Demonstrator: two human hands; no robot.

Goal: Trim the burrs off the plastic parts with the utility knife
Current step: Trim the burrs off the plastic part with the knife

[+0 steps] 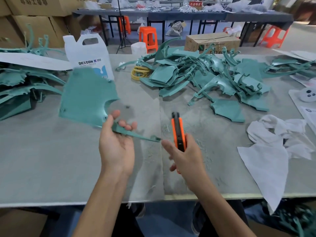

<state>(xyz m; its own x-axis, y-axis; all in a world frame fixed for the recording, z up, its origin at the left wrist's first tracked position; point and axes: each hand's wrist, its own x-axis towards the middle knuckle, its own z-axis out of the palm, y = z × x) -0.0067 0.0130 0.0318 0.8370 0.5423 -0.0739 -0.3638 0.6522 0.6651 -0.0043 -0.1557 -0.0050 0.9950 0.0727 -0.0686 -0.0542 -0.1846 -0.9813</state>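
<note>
Part: teal plastic part, thin, looks light, probably flexes under the blade.
Left hand: fingers curl round its narrow strip, likely the firmest hold.
Right hand: fingers grip utility knife, pointing 12 o'clock.

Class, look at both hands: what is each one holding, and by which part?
The left hand holds the teal plastic part by its narrow lower strip. The right hand grips the orange utility knife by the rear of its handle.
</note>
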